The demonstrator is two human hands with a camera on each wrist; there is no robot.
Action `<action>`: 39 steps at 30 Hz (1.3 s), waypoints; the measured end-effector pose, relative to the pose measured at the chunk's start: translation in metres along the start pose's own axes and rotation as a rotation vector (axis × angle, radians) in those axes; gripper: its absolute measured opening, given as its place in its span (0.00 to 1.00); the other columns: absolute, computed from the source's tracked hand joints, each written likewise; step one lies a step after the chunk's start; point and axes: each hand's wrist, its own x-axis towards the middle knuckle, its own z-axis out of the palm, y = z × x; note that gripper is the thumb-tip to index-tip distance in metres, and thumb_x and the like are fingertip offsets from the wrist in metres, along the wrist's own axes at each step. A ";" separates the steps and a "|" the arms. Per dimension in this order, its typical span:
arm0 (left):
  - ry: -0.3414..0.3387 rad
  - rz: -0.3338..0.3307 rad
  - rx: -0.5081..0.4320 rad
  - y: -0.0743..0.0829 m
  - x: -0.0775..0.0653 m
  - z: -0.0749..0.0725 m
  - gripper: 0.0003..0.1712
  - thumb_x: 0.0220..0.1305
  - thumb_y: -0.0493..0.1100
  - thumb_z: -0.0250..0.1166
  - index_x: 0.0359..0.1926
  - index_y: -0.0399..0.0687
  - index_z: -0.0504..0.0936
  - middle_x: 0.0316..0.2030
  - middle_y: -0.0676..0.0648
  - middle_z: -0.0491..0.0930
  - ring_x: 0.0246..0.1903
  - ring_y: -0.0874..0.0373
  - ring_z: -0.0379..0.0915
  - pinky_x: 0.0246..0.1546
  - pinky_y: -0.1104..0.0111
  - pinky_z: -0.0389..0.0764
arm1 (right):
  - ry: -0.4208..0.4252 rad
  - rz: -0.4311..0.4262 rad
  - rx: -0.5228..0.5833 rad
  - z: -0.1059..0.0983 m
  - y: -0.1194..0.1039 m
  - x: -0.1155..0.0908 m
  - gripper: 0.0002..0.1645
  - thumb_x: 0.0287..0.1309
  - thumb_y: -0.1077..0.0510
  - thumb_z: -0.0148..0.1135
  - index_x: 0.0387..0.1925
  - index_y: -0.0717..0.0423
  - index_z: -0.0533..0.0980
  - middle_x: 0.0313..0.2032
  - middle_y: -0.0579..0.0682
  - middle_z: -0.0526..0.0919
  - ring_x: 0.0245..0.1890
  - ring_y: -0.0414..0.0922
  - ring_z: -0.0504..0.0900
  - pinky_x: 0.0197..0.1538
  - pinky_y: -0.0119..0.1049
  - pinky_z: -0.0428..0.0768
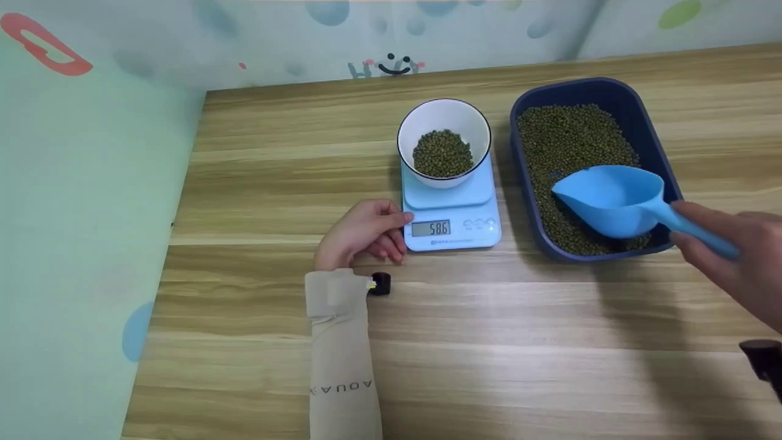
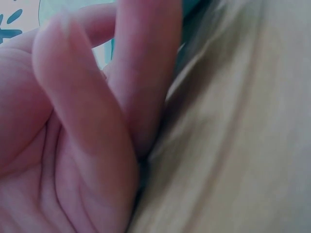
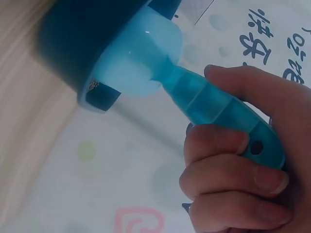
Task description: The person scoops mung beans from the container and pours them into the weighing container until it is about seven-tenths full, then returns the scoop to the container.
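My right hand [image 1: 742,256] grips the handle of a light blue scoop [image 1: 617,195]. The scoop's bowl overlaps the mung beans [image 1: 574,137] in a dark blue tub [image 1: 657,159]; its blue inside shows bare. The right wrist view has the fingers [image 3: 228,179] curled round the ribbed handle and the thumb along its other side. My left hand [image 1: 363,232] rests on the table with a fingertip at the left edge of a light blue kitchen scale [image 1: 452,238], which reads 58.6. A white bowl [image 1: 421,122] with some mung beans stands on the scale.
Everything stands on a wood-grain table [image 1: 256,201]. Along its back and left runs a pale wall covering [image 1: 269,36] with printed spots and figures. Below the left hand, a small black piece [image 1: 381,284] sits at the cuff of the beige sleeve [image 1: 342,366].
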 end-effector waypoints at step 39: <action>-0.009 -0.011 0.008 0.000 0.000 -0.001 0.19 0.58 0.52 0.61 0.34 0.39 0.72 0.22 0.37 0.79 0.18 0.49 0.78 0.12 0.71 0.73 | 0.099 -0.010 0.015 0.028 -0.029 0.047 0.22 0.56 0.49 0.55 0.52 0.50 0.74 0.05 0.47 0.57 0.06 0.43 0.52 0.07 0.35 0.49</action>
